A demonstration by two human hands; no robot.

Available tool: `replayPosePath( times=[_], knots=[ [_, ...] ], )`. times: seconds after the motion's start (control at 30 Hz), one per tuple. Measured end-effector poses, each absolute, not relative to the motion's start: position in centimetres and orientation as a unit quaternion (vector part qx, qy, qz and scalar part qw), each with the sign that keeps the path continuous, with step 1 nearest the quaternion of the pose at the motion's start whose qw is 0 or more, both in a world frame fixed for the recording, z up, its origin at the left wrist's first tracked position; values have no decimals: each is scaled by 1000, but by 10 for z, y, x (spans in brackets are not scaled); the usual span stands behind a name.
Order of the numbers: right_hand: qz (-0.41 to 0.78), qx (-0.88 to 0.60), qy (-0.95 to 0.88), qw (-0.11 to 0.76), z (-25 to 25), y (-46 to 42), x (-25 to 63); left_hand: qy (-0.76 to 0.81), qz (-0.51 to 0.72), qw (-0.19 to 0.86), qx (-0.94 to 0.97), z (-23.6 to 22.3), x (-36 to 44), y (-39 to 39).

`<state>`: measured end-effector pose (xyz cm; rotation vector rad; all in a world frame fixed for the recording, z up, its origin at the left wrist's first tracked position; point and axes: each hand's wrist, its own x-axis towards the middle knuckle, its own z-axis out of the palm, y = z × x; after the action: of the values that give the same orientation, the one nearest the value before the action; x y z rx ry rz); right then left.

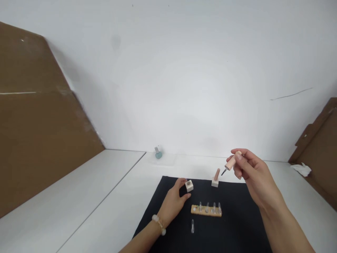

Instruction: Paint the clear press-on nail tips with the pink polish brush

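My left hand [172, 202] has its thumb and index finger around a small square white nail polish bottle [189, 187], whose uncapped neck shows on top. Raised at the right, my right hand [249, 168] pinches the peach cap [231, 163] of a nail polish brush, its dark bristles [223, 172] pointing down and left in the air. A second white bottle with a pink cap [217, 174] stands below the brush. In front of both hands, a yellow strip [205, 211] bears several clear nail tips. One loose clear nail tip [192, 226] lies nearer to me.
A black mat [237, 218] covers the middle of the white table [116, 207]. Towards the back stands a blue-green polish bottle [158, 153] by a clear flat sheet [168, 161]. Brown cardboard panels [39, 116] flank the table, with a crumpled white tissue [302, 169] at the right.
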<state>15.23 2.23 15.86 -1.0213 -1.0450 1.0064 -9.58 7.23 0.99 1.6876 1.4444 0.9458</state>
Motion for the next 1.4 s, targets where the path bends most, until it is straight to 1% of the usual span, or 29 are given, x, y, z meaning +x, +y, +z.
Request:
replayPosePath(
  times=[0.17,0.27,0.37,0.43,0.63,0.73,0.8,0.87,1.0,1.1,1.23,1.4],
  knots=[
    [440,-445,-462,629,158,22,151,582,351,336,651,9,-126,32],
    [441,-445,-461,628,157,23,150,562,272,343,702,7,-133,3],
    [442,-449,-459,627,157,22,148,559,211,340,727,4,-123,-13],
    [443,-451,-461,623,157,21,147,566,192,327,732,3,-112,-16],
    [443,-450,-462,623,159,19,147,573,195,301,737,-3,-93,-13],
    [446,-446,-458,627,160,20,148,560,226,311,734,-4,-95,-12],
    [453,-440,-456,627,161,20,147,536,286,337,719,4,-96,-10],
    [458,-436,-457,625,161,19,146,507,350,371,695,20,-94,-6],
    [448,-439,-466,624,162,19,144,477,419,427,644,63,-76,8],
    [443,-441,-483,613,161,19,144,444,481,463,597,84,-59,17],
    [422,-456,-500,603,159,19,143,422,525,516,530,85,-48,21],
    [421,-467,-518,580,159,15,131,389,530,508,556,75,-54,21]
  ],
)
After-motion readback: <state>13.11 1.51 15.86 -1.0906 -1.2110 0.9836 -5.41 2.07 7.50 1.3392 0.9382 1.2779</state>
